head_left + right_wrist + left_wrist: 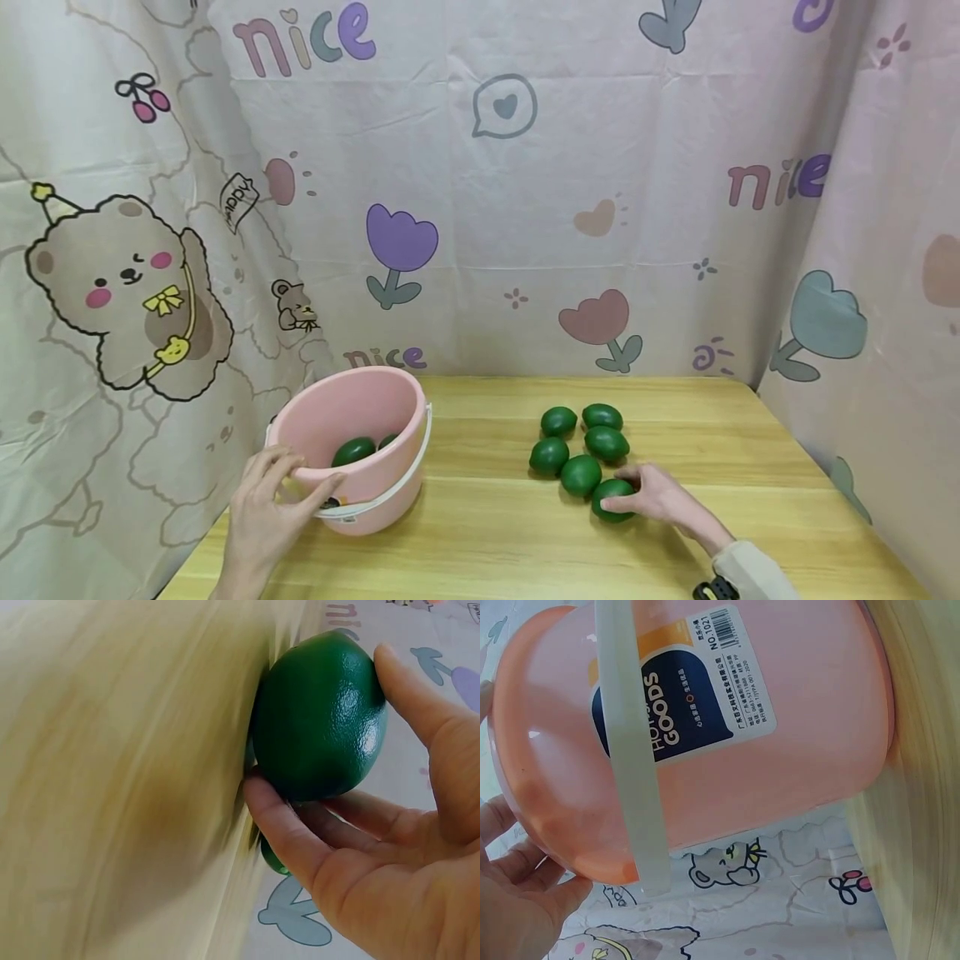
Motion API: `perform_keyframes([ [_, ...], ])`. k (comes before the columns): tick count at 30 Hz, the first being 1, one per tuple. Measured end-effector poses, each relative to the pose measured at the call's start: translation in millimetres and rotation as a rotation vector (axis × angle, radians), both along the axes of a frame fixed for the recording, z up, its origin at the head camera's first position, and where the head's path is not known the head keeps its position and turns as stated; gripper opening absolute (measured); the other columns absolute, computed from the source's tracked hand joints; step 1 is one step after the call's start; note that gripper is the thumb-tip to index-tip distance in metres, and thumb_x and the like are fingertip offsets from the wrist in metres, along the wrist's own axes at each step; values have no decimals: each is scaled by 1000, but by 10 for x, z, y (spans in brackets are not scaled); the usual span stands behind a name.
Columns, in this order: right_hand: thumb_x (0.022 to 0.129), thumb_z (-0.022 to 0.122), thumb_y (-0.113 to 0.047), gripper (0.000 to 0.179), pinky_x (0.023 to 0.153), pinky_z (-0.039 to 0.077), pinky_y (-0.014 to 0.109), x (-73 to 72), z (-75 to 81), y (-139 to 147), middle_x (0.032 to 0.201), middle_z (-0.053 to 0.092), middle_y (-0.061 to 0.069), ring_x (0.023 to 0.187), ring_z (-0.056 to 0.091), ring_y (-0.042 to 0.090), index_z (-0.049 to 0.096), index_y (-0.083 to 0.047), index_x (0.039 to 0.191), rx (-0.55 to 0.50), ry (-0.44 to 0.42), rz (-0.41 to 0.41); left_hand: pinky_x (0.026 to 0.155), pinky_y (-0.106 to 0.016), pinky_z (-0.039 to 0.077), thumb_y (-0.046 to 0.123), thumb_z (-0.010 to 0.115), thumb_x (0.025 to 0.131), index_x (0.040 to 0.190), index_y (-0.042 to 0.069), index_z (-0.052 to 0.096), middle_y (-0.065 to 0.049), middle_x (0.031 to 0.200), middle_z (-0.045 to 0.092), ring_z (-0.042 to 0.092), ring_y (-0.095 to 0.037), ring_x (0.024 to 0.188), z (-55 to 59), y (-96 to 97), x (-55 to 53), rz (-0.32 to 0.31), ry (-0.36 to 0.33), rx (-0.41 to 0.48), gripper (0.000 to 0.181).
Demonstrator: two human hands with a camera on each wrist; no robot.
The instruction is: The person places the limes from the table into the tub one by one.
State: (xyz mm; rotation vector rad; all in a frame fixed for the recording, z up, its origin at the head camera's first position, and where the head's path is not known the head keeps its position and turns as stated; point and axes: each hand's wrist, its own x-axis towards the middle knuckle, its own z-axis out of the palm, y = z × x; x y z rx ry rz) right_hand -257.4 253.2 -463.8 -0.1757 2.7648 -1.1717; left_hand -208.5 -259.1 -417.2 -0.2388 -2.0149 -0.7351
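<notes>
At the left of the head view stands a pink plastic bucket [345, 400], tilted a little, its white handle [416, 471] hanging down the side. My left hand [258, 500] holds the near rim between thumb and fingers. Two green limes [353, 452] show inside; the rest of the interior is hidden. Over on the right, my right hand [660, 497] has its thumb and fingers around a glossy green lime [322, 712], low at the tabletop. That lime is the nearest of a loose group; a neighbouring lime [581, 476] lies just beyond it.
Several more limes [606, 444] lie close together on the wooden table [480, 533], behind the right hand. A printed curtain [495, 208] hangs along the table's back and both sides. The bucket bears a label [705, 690] under its handle.
</notes>
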Motion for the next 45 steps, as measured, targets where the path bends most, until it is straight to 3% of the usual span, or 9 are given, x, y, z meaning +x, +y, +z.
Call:
perform_keyframes([
  [6,77,82,-37,38,64,41,25,22,-20,30,83,59,1,79,51,17,70,-10,101,-34,2,61,82,-6,31,23,97,48,82,11,68,-3,97,62,44,1,99,0,-10,6,3,0,0,46],
  [15,72,86,-34,44,67,43,30,48,-4,42,86,60,3,79,54,17,68,-7,101,-40,-46,-37,85,-5,30,24,97,48,82,10,68,-3,97,62,45,-1,101,10,0,2,-4,-10,6,46],
  [22,71,86,-32,52,67,47,30,22,28,44,92,63,4,80,57,16,61,-4,108,-69,-30,-97,86,-5,30,24,97,49,82,9,68,-3,98,62,46,-2,100,13,-1,8,-1,-24,9,46],
  [27,70,86,-30,55,66,48,31,19,67,37,96,62,7,81,58,18,56,-4,109,-95,-24,-111,90,-1,26,24,96,51,82,8,67,-4,99,62,47,-6,102,14,6,7,1,-42,17,46],
  [32,70,86,-31,59,69,48,30,10,94,33,103,61,10,88,58,20,53,-7,113,-86,-9,-127,92,0,25,24,96,51,82,7,67,-6,99,62,48,-7,102,2,5,3,-8,-19,16,46],
  [43,76,84,-22,57,74,58,36,-25,126,29,107,63,15,85,66,19,56,-2,122,-289,-8,-128,91,0,26,24,96,50,83,9,67,-5,98,61,48,-8,102,1,6,-6,1,-34,13,46],
  [45,76,84,-23,56,74,58,35,-33,124,30,108,63,15,86,65,18,57,-4,121,-281,5,-139,91,0,25,23,96,50,83,8,67,-5,98,61,48,-8,102,0,4,-5,3,-38,15,46],
])
